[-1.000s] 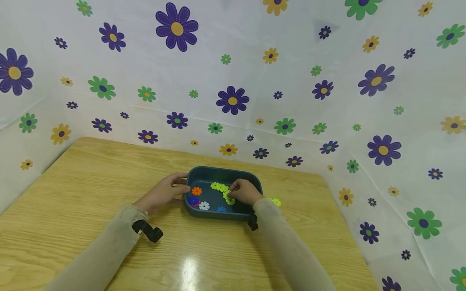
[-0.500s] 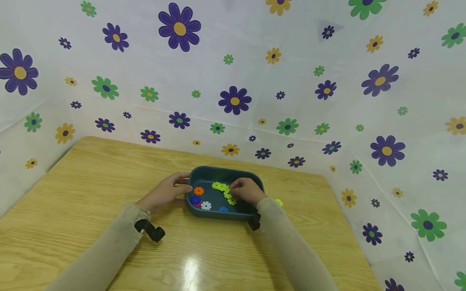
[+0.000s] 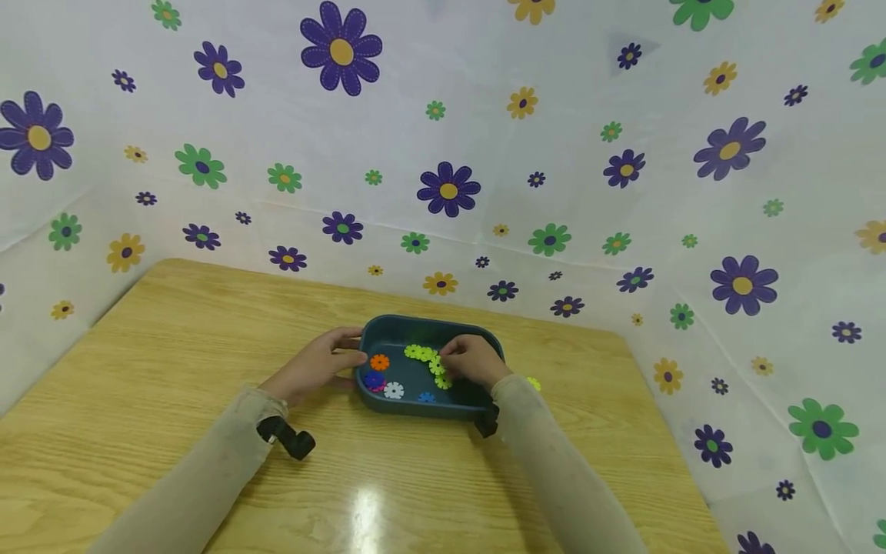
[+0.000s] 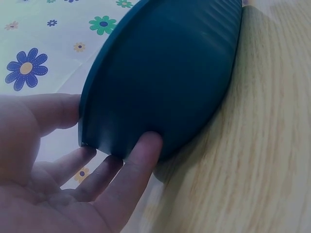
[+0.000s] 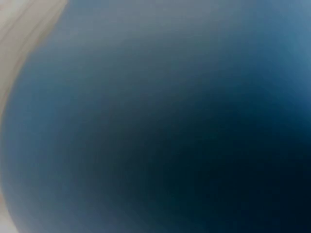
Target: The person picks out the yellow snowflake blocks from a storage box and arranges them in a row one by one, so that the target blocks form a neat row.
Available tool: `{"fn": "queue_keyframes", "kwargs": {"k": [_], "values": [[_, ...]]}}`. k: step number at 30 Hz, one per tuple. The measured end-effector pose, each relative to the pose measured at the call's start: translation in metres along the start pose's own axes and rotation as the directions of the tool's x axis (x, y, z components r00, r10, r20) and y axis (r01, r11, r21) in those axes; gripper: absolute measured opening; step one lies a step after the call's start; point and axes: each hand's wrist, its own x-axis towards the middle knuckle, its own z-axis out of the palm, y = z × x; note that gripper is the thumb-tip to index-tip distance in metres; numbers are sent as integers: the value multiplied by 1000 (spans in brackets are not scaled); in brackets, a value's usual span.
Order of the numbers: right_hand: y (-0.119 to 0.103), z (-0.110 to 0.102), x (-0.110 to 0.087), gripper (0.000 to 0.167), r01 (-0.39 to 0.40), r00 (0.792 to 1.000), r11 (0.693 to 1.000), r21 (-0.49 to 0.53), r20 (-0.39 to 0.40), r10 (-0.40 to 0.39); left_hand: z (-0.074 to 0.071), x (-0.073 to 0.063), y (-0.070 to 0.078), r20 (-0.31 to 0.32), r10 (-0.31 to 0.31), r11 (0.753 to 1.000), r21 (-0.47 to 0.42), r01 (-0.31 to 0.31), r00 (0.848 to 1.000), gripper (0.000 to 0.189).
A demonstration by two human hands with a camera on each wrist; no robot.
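Note:
In the head view, a dark teal plastic tray (image 3: 401,409) stands on the wooden table. Inside it runs a bent row of yellow-green snowflake discs (image 3: 420,353), touching or joined. My right hand (image 3: 477,360) reaches over the tray's right side, thumb and forefinger pinching at the row's bend; its palm hides part of the tray. My left hand (image 3: 311,365) touches the left end from outside. The left wrist view shows its fairly straight, spread fingers and thumb (image 4: 146,148) against the tray's outer wall (image 4: 165,73). The right wrist view is only a blue-dark blur.
Also in the tray lie an orange disc (image 3: 379,362), a purple-blue disc (image 3: 374,379) over a pink one, a white disc (image 3: 394,390) and a blue disc (image 3: 426,398). Yellow-green pieces (image 3: 534,383) lie right of the tray, partly behind the right sleeve. Flower-printed cloth surrounds the table.
My right fingertips have shifted slightly up along the yellow-green row, uncovering more of its lower discs. My left hand stays against the tray. The head view has shifted a little.

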Motion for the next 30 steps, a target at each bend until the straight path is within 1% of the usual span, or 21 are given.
{"fn": "queue_keyframes", "kwargs": {"k": [7, 10, 12, 15, 21, 26, 30], "values": [[-6, -6, -6, 7, 37, 997, 990, -136, -57, -45, 1, -1, 2, 2, -9, 1000, -6, 9, 1000, 60], [-10, -9, -8, 7, 45, 997, 987, -153, -54, -53, 0, -1, 1, 5, -5, 1000, -9, 5, 1000, 60], [-11, -10, -9, 8, 53, 998, 991, -127, -38, -58, 0, 0, 1, 3, -6, 1000, -9, 6, 1000, 60], [-11, -15, -10, 10, 64, 998, 996, -62, -5, -65, -1, 0, 1, 4, -3, 1000, -6, 3, 1000, 60], [-4, -37, -24, 15, 114, 993, 993, 22, 28, -114, 0, 1, -1, 5, -11, 1000, -20, 11, 1000, 61], [8, -65, -38, 19, 120, 993, 990, 68, -4, -120, -1, 0, -3, 3, 1, 1000, -20, -1, 1000, 62], [32, -92, -46, 21, 95, 994, 994, 58, -57, -92, 0, 0, -4, 3, 7, 1000, -17, -6, 1000, 62]]}}
